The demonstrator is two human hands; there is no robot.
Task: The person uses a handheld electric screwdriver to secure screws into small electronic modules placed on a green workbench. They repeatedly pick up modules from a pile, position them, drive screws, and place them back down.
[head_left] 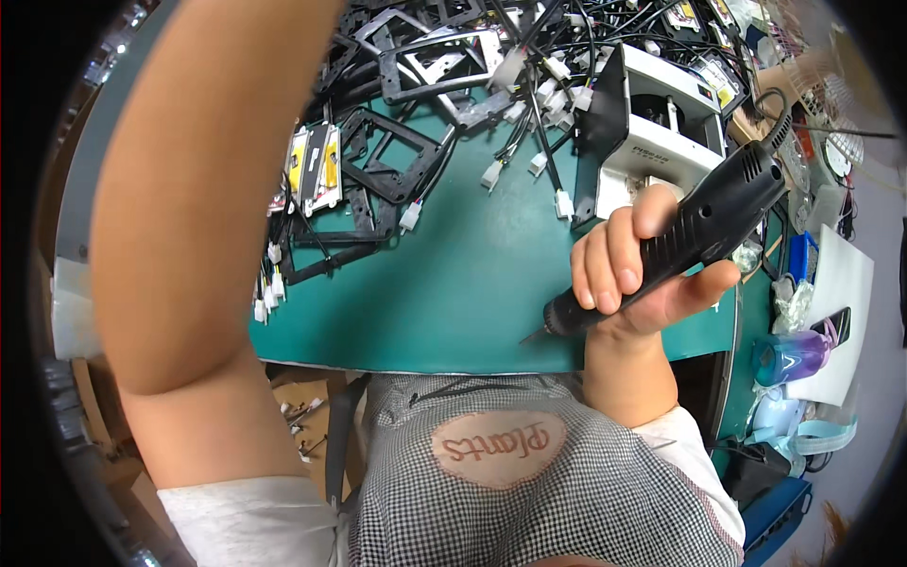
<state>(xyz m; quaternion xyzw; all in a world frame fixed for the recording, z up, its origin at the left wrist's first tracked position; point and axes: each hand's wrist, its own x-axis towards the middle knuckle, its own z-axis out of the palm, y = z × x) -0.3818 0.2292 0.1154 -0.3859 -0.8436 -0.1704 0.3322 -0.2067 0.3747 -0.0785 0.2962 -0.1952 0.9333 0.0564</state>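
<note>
My right hand (619, 269) is wrapped round a black electric screwdriver (723, 203) above the front right of the green mat (453, 283). The tool is tilted, its bit pointing down and left, with a cord leaving its upper end. Just beyond the hand stands a white and black screw feeder (652, 151). My left arm (198, 208) stretches far forward across the left side; its hand is out of the picture beyond the top edge. Beside that arm lie black plastic frames (387, 156) with cables and white connectors (411, 215).
Silver-edged frames (442, 64) and tangled black cables pile up at the back. A yellow and white part (321, 165) lies at the left. At the right are a purple-blue bottle (792, 357), a phone (836, 326) and a fan (822, 76). The table's front edge touches my checked apron (416, 416).
</note>
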